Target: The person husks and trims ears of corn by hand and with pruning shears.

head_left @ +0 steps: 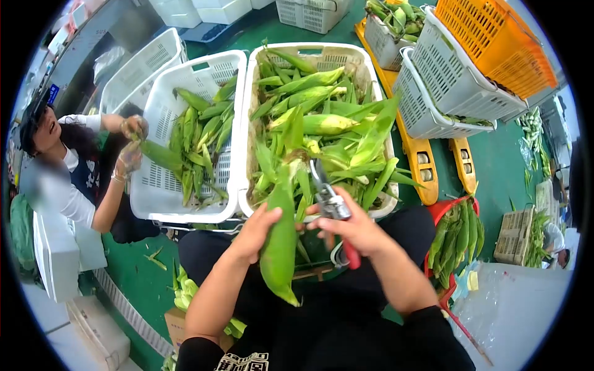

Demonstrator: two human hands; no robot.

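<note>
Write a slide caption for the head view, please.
Left hand holds an unhusked corn ear, right hand pruning shears, before a crate of corn.

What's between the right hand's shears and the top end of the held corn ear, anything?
Nothing visible. The shears in the right hand have their blades right beside the top end of the corn ear; whether they touch, I can't tell.

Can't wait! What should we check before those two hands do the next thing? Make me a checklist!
1. Left hand supporting the green, husk-covered corn cob: ok.
2. Right hand holding the silver metal clippers with a red handle: ok.
3. Left fingers apart from the blades: ok.
4. Blades around the cob's stem end: cannot tell.
5. Gloves on both hands: not ok, bare.
</note>
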